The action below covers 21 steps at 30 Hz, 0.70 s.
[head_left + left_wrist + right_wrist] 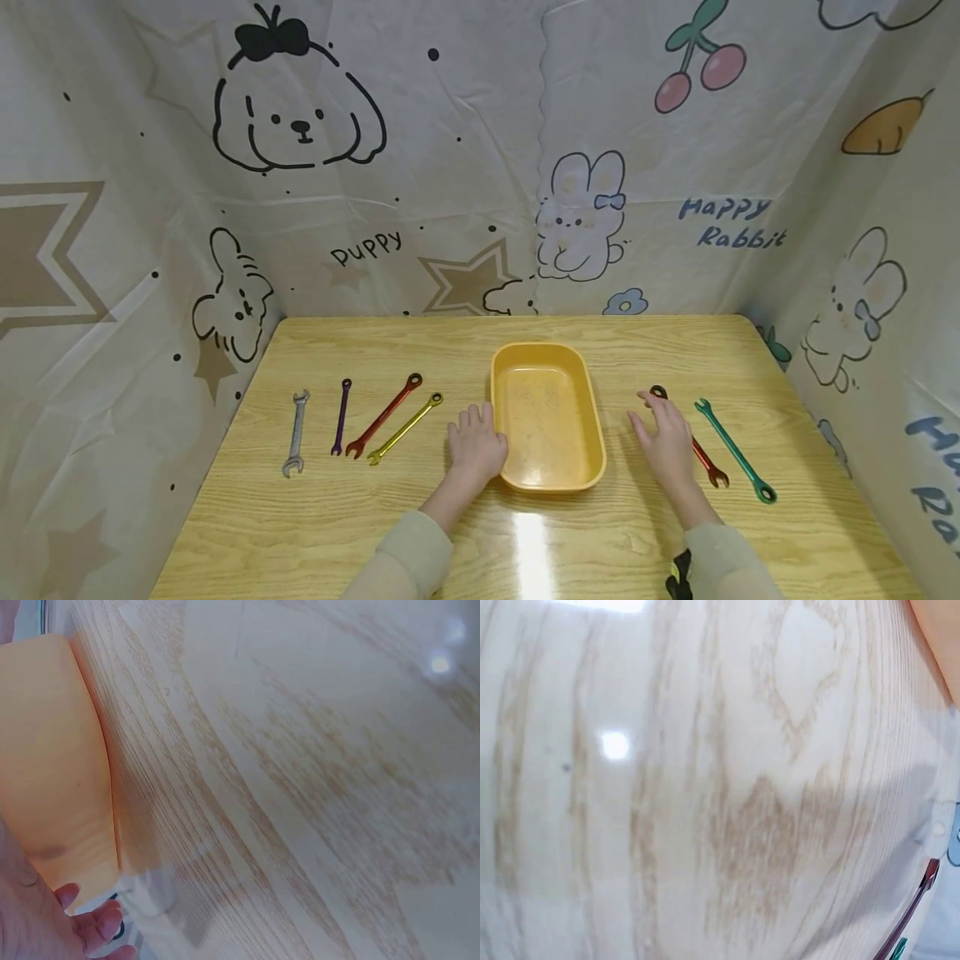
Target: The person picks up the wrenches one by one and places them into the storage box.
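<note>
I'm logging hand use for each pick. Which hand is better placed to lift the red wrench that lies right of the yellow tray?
Probably the right hand: it lies over the red wrench, its fingers at the wrench's far end. The left hand rests across the yellow tray, against its left wall.

Head camera up high, looking forward and down over the whole wooden table [600,533], with the yellow tray [548,360] dead centre and the printed backdrop [465,150] behind. Left wrist camera sits very low and close, skimming the tabletop [315,787], the tray's outer wall [52,765] filling its left edge, fingertips [97,926] in the corner. Right wrist camera is just as close, staring at bare wood grain [705,787], with a corner of the tray [939,630] top right. All three views share the table and the tray.
</note>
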Each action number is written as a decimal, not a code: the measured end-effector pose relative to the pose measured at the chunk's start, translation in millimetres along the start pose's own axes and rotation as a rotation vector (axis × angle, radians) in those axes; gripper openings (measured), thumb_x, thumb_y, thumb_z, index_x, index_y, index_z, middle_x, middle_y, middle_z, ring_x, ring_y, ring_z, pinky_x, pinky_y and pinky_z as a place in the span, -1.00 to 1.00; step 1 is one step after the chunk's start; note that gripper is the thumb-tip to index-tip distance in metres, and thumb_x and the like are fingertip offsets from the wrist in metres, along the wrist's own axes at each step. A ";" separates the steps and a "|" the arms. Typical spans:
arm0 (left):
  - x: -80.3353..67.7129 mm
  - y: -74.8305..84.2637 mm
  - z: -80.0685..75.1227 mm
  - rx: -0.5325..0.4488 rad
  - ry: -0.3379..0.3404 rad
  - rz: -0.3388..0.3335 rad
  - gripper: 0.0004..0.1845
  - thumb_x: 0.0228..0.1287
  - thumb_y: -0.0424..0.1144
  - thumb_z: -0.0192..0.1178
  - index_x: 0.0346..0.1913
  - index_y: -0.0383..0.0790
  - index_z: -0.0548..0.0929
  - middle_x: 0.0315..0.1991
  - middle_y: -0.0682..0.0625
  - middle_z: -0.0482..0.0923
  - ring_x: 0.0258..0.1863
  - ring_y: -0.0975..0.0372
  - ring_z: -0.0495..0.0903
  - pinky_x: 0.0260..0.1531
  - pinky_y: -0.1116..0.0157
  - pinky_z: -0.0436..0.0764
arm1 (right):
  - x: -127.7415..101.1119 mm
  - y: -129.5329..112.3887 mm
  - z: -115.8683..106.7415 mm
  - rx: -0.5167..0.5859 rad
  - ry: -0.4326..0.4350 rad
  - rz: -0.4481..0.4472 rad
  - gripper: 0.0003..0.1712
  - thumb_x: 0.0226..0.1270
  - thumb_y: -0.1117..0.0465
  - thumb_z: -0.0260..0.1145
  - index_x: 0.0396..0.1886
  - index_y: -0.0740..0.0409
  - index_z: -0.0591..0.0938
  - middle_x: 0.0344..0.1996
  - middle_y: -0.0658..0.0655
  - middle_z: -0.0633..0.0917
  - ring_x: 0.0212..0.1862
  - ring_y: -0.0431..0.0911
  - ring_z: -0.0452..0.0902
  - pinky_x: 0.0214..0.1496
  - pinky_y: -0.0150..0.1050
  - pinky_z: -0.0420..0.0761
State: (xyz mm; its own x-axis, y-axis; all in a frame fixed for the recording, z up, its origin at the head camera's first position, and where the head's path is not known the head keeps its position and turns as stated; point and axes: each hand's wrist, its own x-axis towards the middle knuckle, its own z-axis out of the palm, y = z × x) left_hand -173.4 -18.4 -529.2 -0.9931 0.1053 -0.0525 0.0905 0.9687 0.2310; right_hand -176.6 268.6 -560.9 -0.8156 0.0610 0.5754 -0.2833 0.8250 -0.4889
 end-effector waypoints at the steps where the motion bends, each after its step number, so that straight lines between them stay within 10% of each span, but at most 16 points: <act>1: 0.1 -0.1 0.1 0.000 0.002 0.001 -0.67 0.23 -0.12 -0.03 -0.04 -0.23 0.27 -0.23 -0.13 0.29 -0.21 0.04 0.30 -0.22 0.05 0.32 | -0.7 1.8 -0.7 0.002 0.005 0.017 -0.54 -0.01 0.35 0.41 -0.03 0.25 0.53 -0.23 0.30 0.57 -0.19 0.15 0.47 -0.19 0.10 0.35; 21: 0.4 -0.6 0.8 -0.009 0.006 0.002 -0.65 0.22 -0.12 -0.03 -0.02 -0.24 0.28 -0.21 -0.14 0.30 -0.20 0.03 0.32 -0.20 0.04 0.32 | -15.1 28.1 -12.6 0.007 0.080 0.199 -0.60 -0.02 0.39 0.40 -0.10 0.26 0.59 -0.16 0.33 0.53 -0.05 0.23 0.39 -0.03 0.20 0.25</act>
State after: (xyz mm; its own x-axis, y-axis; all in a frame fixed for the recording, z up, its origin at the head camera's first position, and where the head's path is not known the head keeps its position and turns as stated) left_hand -173.8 -18.8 -530.2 -0.9934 0.1054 -0.0458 0.0914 0.9664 0.2402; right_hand -165.8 298.0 -575.1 -0.8133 0.2665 0.5172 -0.1247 0.7884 -0.6024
